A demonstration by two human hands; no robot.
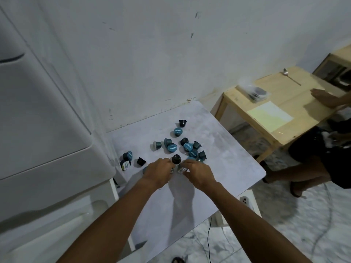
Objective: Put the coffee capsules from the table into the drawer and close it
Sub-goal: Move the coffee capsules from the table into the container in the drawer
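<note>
- We find the left hand [161, 170] and the right hand [195, 172] low over the near middle of the worktop [231, 149], knuckles up, fingers curled inward toward each other; both appear to be gathering capsules, but whether either has closed on one we cannot tell.
- A dark capsule [176, 159] stands just between the two hands, and pale-edged capsule parts show under the fingers.
- The remaining coffee capsules [190, 147] lie scattered beyond the hands, mostly in a loose cluster; a few [127, 156] lie apart near the left edge.
- No drawer is in view; we cannot say where it is or whether it stands open.
- Risk: a two-handed scoop of small round items may shed some; capsules lying on their sides could roll.
- Risk: the left-edge group sits beside the gap against the white appliance [45, 130]; a nudge could drop one out of reach.
- Risk: the worktop corner [263, 172] on the right is open to the floor, toward a seated person's legs [303, 171].
- Labelling: the teal lids [178, 131] carry white lettering, blurred; we cannot read a brand with confidence. One capsule [125, 165] shows a yellow-green mark, illegible.
</note>
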